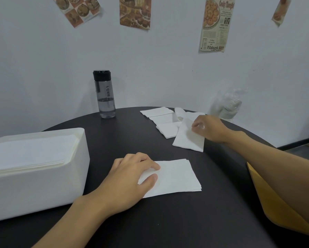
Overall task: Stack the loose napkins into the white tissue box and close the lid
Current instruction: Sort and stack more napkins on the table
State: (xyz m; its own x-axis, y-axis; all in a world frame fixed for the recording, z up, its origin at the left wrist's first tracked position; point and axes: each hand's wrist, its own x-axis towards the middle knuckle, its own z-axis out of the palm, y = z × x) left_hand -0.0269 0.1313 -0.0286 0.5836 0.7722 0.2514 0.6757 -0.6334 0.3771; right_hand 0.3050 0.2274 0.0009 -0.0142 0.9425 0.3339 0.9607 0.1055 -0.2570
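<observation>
The white tissue box [42, 185] sits at the left of the frame on the black counter [132, 136], open-topped and packed with flat napkins, its left end cut off by the frame edge. At lower centre the left hand [130, 178] lies relaxed on a small napkin stack [178, 176]. At right, the right hand [209, 128] pinches a single napkin [187, 140] beside the loose napkins [161, 115]. Behind it, a clear plastic wrapper [229, 106] is hard to make out.

Tissue box [42, 185]: left end cut off by the edge.
Clear plastic thing [229, 108]: far right, blurred, unidentifiable.
Yellow sheet [275, 208]: cut off right.
</observation>
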